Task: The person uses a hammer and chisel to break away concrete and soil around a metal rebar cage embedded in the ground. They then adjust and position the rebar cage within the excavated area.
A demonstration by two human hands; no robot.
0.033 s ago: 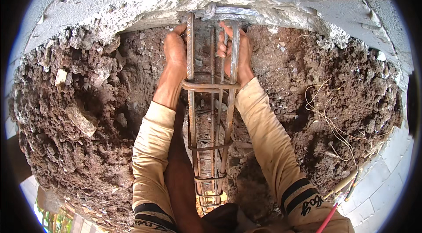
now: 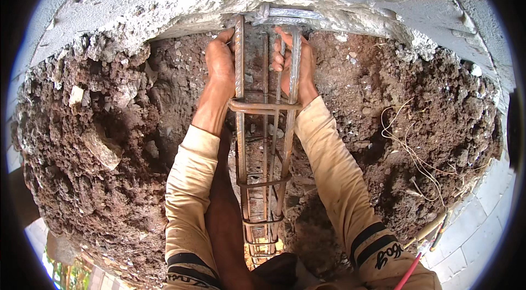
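Note:
A long rebar cage [image 2: 266, 184] of ribbed steel bars and square stirrups runs from between my legs toward the far wall. My left hand [image 2: 221, 62] is closed at the far end of its left bar, with the fingertips mostly hidden behind the steel. Across from it, my right hand [image 2: 300, 66] wraps its curled fingers around a lower bar on the cage's right side, beside the ribbed upper right bar. The closest large stirrup [image 2: 264, 106] crosses the bars just nearer than my wrists.
Rough brown soil [image 2: 350, 125] with stones lies on both sides. A pale wall with a broken lower edge [image 2: 192, 13] curves across the far side, with a clear plastic-wrapped piece [image 2: 293, 14] against it. Thin pale strings [image 2: 408, 145] lie at right; pale blocks [image 2: 466, 235] stand beyond.
The far end of the rebar cage has shifted very slightly to the right, and both my hands with it. My grip looks the same.

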